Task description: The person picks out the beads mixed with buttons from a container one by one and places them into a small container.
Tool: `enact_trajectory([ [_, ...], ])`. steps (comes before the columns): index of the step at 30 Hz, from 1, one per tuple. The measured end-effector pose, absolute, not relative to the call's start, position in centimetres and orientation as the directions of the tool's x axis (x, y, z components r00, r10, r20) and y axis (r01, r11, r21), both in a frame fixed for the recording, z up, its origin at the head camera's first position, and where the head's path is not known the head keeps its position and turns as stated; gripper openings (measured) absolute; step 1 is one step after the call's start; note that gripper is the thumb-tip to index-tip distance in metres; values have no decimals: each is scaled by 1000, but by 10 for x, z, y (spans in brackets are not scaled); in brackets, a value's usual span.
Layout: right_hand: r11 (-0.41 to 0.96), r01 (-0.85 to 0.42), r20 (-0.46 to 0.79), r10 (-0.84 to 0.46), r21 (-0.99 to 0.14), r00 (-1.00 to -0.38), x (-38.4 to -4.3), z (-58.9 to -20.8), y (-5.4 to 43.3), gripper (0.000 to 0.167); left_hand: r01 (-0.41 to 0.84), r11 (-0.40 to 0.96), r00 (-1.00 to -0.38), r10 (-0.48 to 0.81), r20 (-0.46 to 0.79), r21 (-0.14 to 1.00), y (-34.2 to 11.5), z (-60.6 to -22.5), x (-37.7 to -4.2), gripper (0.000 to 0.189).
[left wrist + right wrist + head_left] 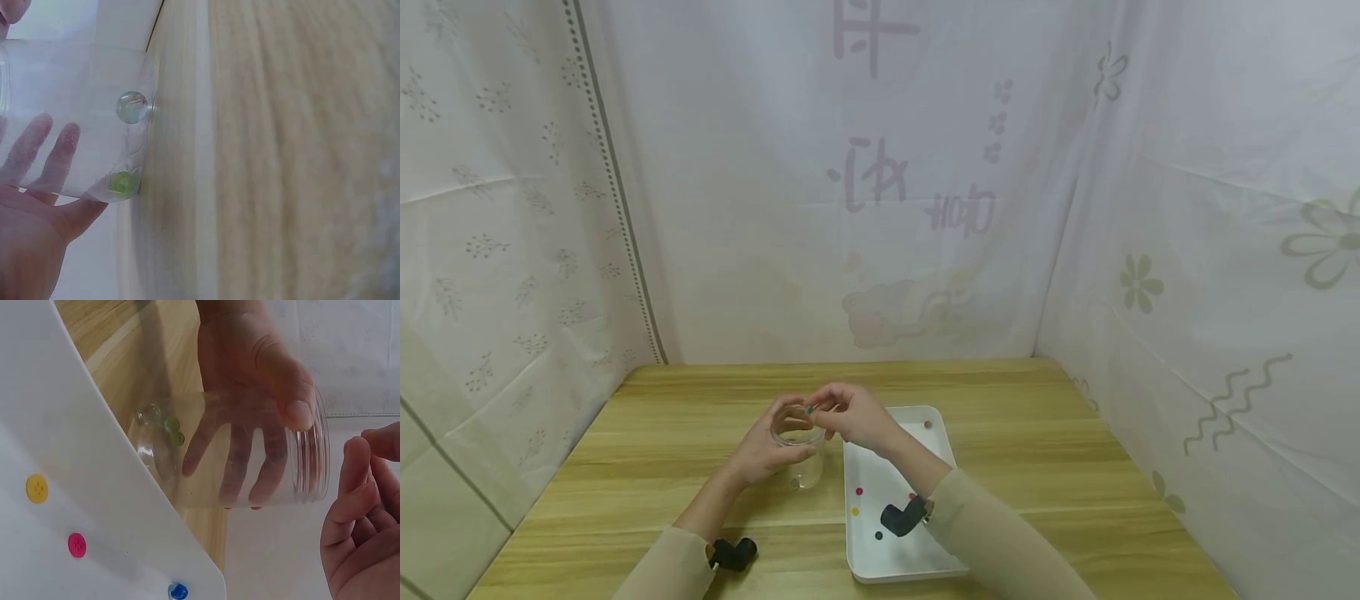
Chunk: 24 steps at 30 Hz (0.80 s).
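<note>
A clear jar [806,473] without a lid stands upright on the wooden table, and my left hand [766,448] grips it around its upper part. In the left wrist view, a clear marble [131,107] and a green marble [123,185] lie at the jar's bottom. My right hand [859,417] is at the jar's mouth, its thumb and fingers pinching a small teal marble [809,409] over the rim. That marble is hidden by the fingers [357,464] in the right wrist view.
Right of the jar lies a white tray [868,568], partly covered by my right forearm. It holds a yellow button [37,489], a pink button [77,545], a blue marble [178,591] and several other small pieces. Patterned curtains [760,208] hang around the table.
</note>
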State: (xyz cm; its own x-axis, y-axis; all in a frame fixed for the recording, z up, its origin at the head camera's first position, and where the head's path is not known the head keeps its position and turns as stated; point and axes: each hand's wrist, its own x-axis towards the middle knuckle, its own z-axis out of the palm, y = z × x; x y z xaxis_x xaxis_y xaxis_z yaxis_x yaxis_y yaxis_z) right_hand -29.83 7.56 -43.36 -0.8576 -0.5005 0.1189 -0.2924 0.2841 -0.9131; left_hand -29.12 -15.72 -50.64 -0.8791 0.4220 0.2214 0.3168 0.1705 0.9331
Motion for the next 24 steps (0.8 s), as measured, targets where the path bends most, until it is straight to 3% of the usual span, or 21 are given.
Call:
enact_trajectory([
  [24,289,-304,110,-536,-908,-837,-294,-435,71,19,310,187,-885,416,211,932,-156,-507,-291,74],
])
